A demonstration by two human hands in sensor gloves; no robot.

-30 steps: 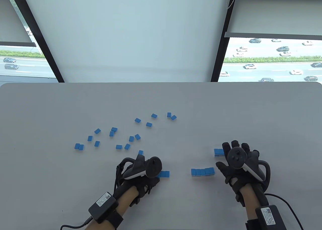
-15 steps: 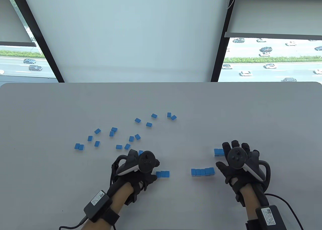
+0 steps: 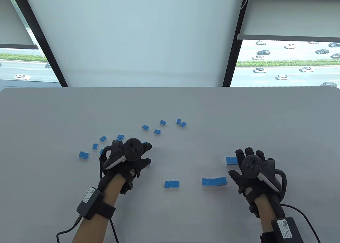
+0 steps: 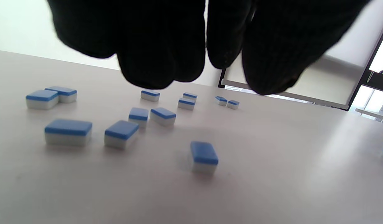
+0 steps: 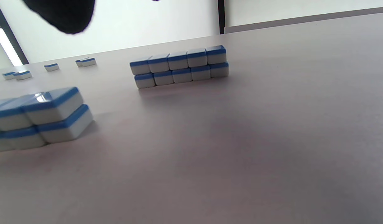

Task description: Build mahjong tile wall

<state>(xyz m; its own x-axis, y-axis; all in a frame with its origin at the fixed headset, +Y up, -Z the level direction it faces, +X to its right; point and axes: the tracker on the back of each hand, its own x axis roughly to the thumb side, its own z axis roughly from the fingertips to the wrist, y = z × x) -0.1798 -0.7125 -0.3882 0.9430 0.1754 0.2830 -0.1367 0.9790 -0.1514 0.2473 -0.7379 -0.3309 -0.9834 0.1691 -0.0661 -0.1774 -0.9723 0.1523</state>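
Note:
Blue-topped white mahjong tiles lie on the grey table (image 3: 239, 115). Several loose tiles (image 3: 157, 131) are scattered left of centre. A flat row of three tiles (image 3: 171, 184) sits alone near the front. A two-layer row (image 3: 214, 181) stands to its right, and a second stack (image 3: 230, 160) is partly hidden behind my right hand (image 3: 251, 168). That hand is spread flat and holds nothing. The right wrist view shows a two-layer wall five tiles wide (image 5: 179, 67) and a nearer stack (image 5: 42, 115). My left hand (image 3: 130, 155) hovers over the loose tiles, with its fingers (image 4: 160, 46) hanging empty above a single tile (image 4: 203, 156).
A pair of tiles (image 3: 83, 155) lies at the far left of the scatter, another pair (image 3: 181, 122) at its far right. Cables trail from both wrists toward the front edge. Windows and blinds stand behind the table's far edge.
My left hand has left the row of three tiles and moved up and left to above the loose tiles. My right hand has stayed in place.

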